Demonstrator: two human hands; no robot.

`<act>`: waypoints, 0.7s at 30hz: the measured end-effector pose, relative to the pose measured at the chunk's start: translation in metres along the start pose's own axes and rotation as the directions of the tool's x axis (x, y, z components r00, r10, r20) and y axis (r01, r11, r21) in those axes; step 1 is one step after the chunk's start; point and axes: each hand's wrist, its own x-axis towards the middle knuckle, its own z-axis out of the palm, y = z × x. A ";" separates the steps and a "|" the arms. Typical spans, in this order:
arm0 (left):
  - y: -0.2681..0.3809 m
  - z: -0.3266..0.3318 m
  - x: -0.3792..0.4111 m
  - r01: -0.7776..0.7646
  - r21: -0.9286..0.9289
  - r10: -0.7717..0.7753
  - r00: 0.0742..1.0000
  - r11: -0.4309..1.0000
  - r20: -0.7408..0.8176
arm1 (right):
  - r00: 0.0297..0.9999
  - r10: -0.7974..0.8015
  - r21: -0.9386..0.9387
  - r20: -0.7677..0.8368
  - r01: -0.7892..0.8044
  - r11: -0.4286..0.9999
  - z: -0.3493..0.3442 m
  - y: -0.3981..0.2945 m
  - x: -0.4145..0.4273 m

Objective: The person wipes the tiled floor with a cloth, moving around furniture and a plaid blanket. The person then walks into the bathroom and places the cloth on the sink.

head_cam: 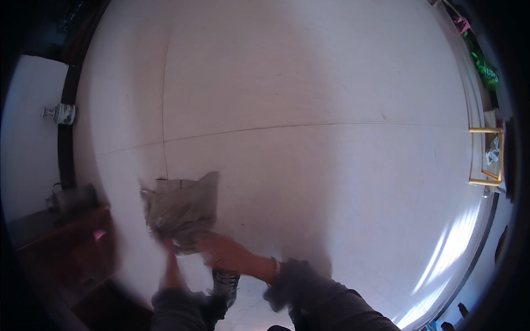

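Note:
A crumpled grey-green cloth [184, 205], possibly a garment, spreads out in front of me above the pale floor. Its near edge is in both of my hands. My left hand [165, 243] grips the near left corner, blurred by motion. At the near right part, my right hand [219, 247] has its fingers on the fabric; the fingertips are blurred and partly hidden by folds. A bracelet [276, 267] circles my right wrist. Just below the hands, a dark laced shoe [226, 281] of mine stands on the floor.
The pale floor [256, 91] has thin seams. At left stand a reddish-brown wooden cabinet [74, 236] and, farther off, a patterned porcelain vase [66, 113]. Along the right wall are a wooden-framed stool or chair [500, 157] and a green plastic bag [486, 74]. Sunlight falls at lower right.

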 end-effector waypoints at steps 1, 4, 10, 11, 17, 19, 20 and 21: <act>-0.045 0.004 0.032 -0.016 -0.199 0.003 0.998 0.980 -0.062 | 0.982 0.125 0.010 0.140 -0.128 0.992 -0.002 -0.021 -0.008; 0.170 0.014 0.012 0.141 0.296 -0.133 0.990 0.945 -0.047 | 0.859 0.460 -0.072 0.227 -0.456 0.887 -0.032 -0.017 -0.068; 0.365 0.087 -0.029 -0.738 0.351 0.814 0.558 0.576 -0.164 | 0.762 0.648 -0.052 -0.010 -0.647 0.761 -0.056 -0.032 -0.138; 0.393 0.097 -0.058 -0.821 0.138 0.828 0.560 0.555 0.003 | 0.776 0.627 -0.077 -0.068 -0.631 0.772 -0.058 -0.033 -0.141; 0.362 0.180 -0.276 -0.970 -0.232 0.987 -0.102 -0.072 0.122 | 0.555 0.791 -0.258 0.256 -0.749 0.610 -0.075 -0.081 -0.130; 0.322 0.185 -0.320 -0.860 -0.438 0.934 -0.341 -0.263 0.109 | 0.580 0.748 -0.334 0.322 -0.670 0.663 -0.075 -0.088 -0.154; 0.316 0.179 -0.326 -0.779 -0.568 0.873 -0.444 -0.265 0.201 | 0.582 0.731 -0.369 0.356 -0.631 0.682 -0.072 -0.094 -0.170; 0.314 0.180 -0.314 -0.779 -0.577 0.872 -0.437 -0.245 0.221 | 0.645 0.718 -0.320 0.261 -0.644 0.695 -0.067 -0.104 -0.178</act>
